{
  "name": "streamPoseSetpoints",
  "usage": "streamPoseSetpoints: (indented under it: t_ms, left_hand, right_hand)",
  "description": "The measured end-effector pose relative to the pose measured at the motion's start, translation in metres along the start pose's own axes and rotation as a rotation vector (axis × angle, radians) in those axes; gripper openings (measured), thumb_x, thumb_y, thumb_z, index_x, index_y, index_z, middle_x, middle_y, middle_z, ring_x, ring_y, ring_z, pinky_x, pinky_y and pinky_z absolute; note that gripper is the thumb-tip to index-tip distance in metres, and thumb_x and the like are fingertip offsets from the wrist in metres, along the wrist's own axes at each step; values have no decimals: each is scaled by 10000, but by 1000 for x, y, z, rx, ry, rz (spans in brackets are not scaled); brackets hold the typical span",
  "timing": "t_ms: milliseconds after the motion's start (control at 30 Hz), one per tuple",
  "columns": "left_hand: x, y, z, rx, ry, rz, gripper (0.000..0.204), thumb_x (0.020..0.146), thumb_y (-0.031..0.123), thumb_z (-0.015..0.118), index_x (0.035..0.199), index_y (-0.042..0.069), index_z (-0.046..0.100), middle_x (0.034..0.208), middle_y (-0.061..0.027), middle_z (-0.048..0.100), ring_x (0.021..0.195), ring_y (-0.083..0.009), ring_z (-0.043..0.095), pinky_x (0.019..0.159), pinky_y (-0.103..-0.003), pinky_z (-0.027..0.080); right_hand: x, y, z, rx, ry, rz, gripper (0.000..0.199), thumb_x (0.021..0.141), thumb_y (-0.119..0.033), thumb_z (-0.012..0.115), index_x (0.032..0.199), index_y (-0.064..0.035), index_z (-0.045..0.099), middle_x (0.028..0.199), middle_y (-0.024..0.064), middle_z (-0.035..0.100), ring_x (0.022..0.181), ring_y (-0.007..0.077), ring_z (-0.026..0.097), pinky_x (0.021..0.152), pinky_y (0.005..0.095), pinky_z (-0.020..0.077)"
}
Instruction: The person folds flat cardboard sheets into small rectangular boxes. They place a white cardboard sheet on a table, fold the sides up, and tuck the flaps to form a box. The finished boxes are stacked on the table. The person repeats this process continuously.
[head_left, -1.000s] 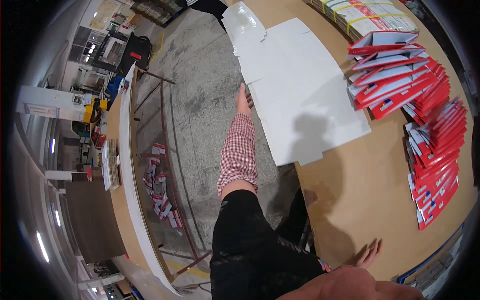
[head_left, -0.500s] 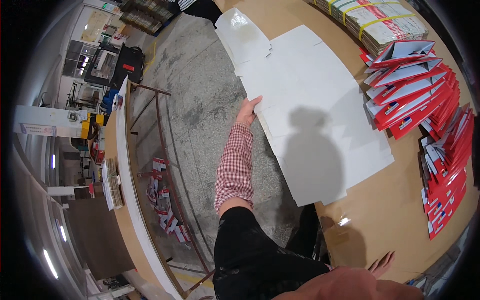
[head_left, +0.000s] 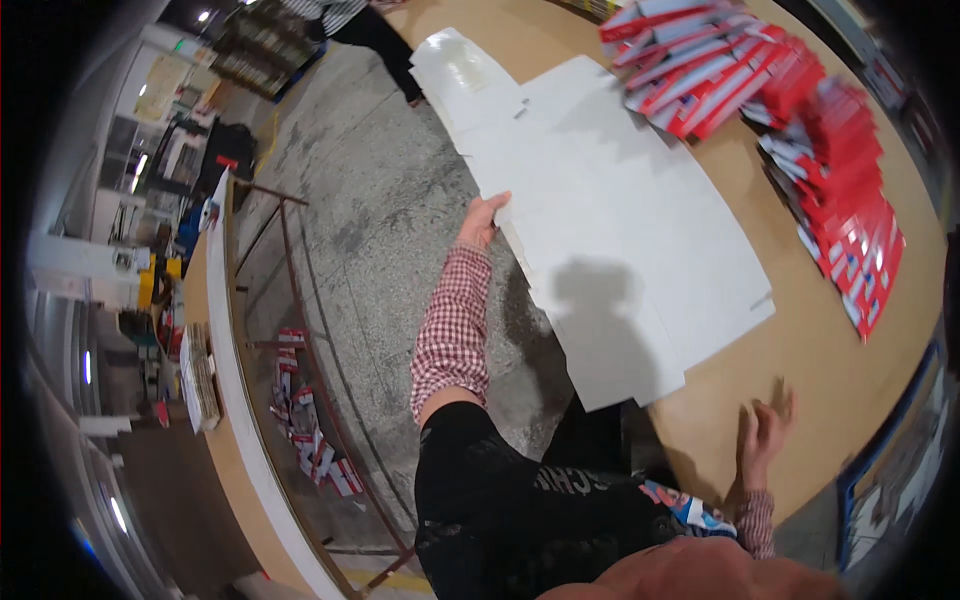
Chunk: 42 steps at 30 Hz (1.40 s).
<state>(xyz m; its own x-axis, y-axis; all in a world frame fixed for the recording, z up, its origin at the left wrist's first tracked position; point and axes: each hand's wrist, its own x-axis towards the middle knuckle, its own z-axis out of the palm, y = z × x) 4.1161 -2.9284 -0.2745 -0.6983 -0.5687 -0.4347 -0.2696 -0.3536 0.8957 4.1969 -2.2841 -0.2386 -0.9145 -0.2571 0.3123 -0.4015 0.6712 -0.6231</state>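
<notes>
A white die-cut cardboard sheet point(head_left: 640, 230) lies at the left edge of the brown table, its notched sides and flaps spread flat. Whether other sheets lie under it, I cannot tell. My left hand point(head_left: 483, 217) grips its left edge, thumb on top and the other fingers hidden below. Over the table, right of the sheet's near corner, my right hand point(head_left: 768, 432) is raised with its fingers apart and holds nothing. Beyond the sheet, red and white folded cartons point(head_left: 690, 75) lean in an overlapping row, and more red cartons point(head_left: 840, 180) fan out along the right side.
The brown tabletop point(head_left: 740, 380) curves round the sheet. Left of it runs a concrete floor point(head_left: 370, 230), then a metal-framed bench point(head_left: 300, 330) with red and white cartons point(head_left: 312, 425) under it. A person in dark trousers point(head_left: 375, 45) stands at the far end.
The view has shifted, and the red cartons now appear farther left and higher. My right hand has come further into view with its fingers spread. My left hand keeps its grip on the sheet's edge.
</notes>
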Motion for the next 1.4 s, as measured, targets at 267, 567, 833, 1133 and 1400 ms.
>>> streamPoseSetpoints:
  t_ms: [267, 567, 833, 1133, 1400]
  left_hand:
    - [-60, -5, 2, 91, 243, -20, 845, 901, 314, 721, 1507, 3, 220, 1312, -153, 538, 1243, -267, 502, 1052, -448, 390]
    - [-230, -33, -19, 30, 96, 685, 431, 1027, 182, 526, 1406, 26, 394, 1152, -142, 632, 1042, -202, 613, 931, -352, 487]
    - [-386, -29, 62, 820, -465, 1387, 868, 753, 403, 812, 1421, 13, 419, 1358, -187, 514, 1323, -383, 417, 1118, -543, 296]
    - [-456, -213, 237, 892, -1324, 1587, 571, 688, 1, 644, 1254, 58, 589, 1299, -141, 567, 1211, -385, 493, 960, -504, 409]
    - [-465, -230, 262, 871, -1183, 960, 362, 760, 102, 747, 1104, 47, 647, 947, -75, 630, 874, -242, 567, 779, -390, 443]
  right_hand:
    - [5, -146, 58, 153, -548, -383, 919, 672, -157, 832, 1470, -91, 381, 1537, 174, 319, 1447, 389, 260, 1181, 501, 244]
    - [-6, -135, 115, -2, -199, -588, 462, 744, -37, 639, 1205, -50, 619, 1071, 143, 650, 1026, 310, 610, 887, 413, 470]
    - [-91, -132, -88, -79, 32, -275, 401, 745, 31, 698, 1131, -71, 666, 961, 107, 685, 908, 262, 623, 784, 355, 509]
    - [-302, -30, -162, -156, 140, 287, 416, 765, 88, 606, 1157, -43, 646, 1100, 98, 680, 1058, 240, 633, 891, 334, 510]
    - [-267, 6, -148, -206, 450, 736, 599, 830, -104, 707, 1395, -102, 506, 1334, 175, 536, 1146, 287, 582, 922, 418, 490]
